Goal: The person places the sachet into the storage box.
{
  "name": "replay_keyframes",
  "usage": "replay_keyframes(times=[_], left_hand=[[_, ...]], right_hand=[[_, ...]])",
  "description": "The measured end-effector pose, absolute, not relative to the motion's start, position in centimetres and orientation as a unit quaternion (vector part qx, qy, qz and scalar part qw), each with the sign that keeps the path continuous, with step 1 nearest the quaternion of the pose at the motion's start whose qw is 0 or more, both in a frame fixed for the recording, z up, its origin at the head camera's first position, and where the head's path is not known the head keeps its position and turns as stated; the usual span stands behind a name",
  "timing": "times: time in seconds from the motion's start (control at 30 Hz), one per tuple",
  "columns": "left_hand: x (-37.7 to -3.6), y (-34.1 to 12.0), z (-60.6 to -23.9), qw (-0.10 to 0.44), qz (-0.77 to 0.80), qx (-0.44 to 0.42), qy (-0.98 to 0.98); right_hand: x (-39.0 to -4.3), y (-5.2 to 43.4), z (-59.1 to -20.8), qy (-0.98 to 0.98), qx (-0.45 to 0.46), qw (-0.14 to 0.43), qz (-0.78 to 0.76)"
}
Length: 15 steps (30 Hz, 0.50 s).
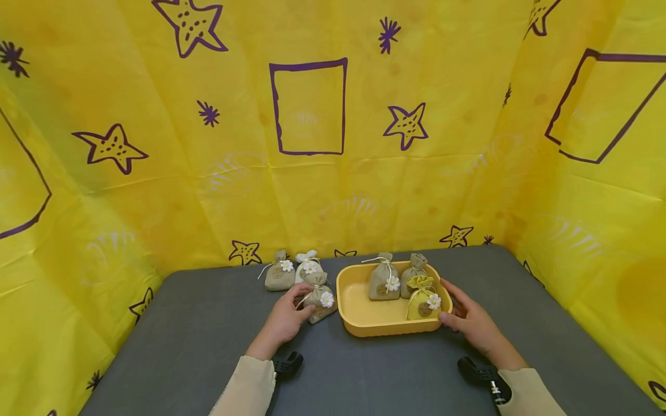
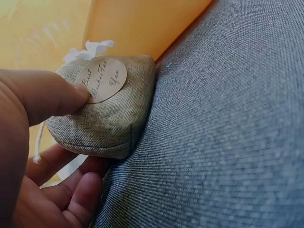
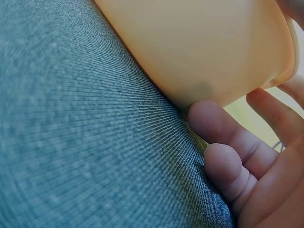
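Note:
My left hand (image 1: 300, 299) grips a beige sachet (image 1: 318, 299) with a white daisy, lying on the grey table just left of a yellow tray (image 1: 364, 329). In the left wrist view the thumb (image 2: 57, 97) presses the beige sachet's (image 2: 114, 118) round label and the fingers (image 2: 80, 190) lie under it. My right hand (image 1: 450, 304) rests against the tray's right front corner, thumb at the front and fingers along the side. In the right wrist view those fingers (image 3: 223, 126) touch the tray wall (image 3: 204, 42). A yellow sachet (image 1: 422, 301) and two beige sachets (image 1: 383, 281) (image 1: 413, 270) stand inside the tray.
A beige sachet (image 1: 279, 275) and a white sachet (image 1: 308, 266) stand on the grey table (image 1: 198, 335) behind my left hand. Yellow patterned sheeting (image 1: 312, 173) closes in the back and both sides. Black wrist mounts (image 1: 288, 366) (image 1: 476, 372) sit near the front edge.

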<state>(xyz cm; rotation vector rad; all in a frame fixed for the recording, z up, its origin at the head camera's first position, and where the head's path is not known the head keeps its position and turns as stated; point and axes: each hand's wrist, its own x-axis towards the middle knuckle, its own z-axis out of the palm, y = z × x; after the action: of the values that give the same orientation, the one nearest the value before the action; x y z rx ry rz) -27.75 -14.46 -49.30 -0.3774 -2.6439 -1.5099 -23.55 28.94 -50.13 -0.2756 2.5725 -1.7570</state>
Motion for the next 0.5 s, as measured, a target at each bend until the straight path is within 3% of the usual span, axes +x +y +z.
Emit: replay_keyframes(times=[0.5], left_hand=[[-27.27, -14.11, -48.6, -0.014, -0.452, -0.165, -0.877]], right_hand=[[-23.55, 28.96, -50.05, 0.828, -0.084, 0.007, -0.554]])
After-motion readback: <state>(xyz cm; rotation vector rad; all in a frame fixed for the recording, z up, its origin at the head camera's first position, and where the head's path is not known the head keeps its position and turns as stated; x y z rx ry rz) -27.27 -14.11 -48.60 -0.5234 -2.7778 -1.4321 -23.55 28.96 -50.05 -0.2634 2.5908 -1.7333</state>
